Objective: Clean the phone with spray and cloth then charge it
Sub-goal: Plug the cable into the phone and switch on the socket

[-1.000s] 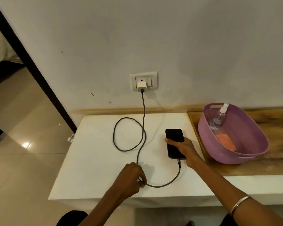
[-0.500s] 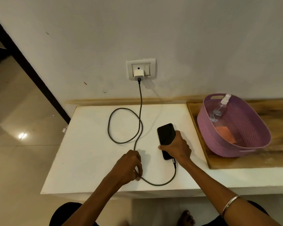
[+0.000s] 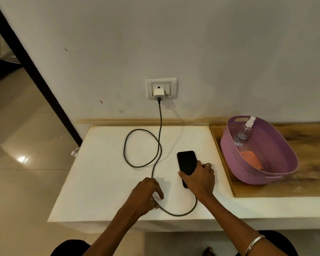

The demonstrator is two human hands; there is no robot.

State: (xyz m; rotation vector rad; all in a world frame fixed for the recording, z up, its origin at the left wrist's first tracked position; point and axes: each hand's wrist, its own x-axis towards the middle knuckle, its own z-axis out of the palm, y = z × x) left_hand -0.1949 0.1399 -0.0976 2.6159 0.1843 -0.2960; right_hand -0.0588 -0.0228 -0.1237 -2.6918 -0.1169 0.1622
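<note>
White tabletop carries the black phone — right hand grips its lower end, left hand fingers pinch the charging cable.

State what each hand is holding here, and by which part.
The right hand grips the phone around its near, lower end. The left hand pinches the charging cable mid-length, near the table's front edge.

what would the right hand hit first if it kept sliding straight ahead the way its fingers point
Probably nothing soon: the right hand holds the phone and points toward the wall, with bare white table ahead. Depth is unclear.
</note>
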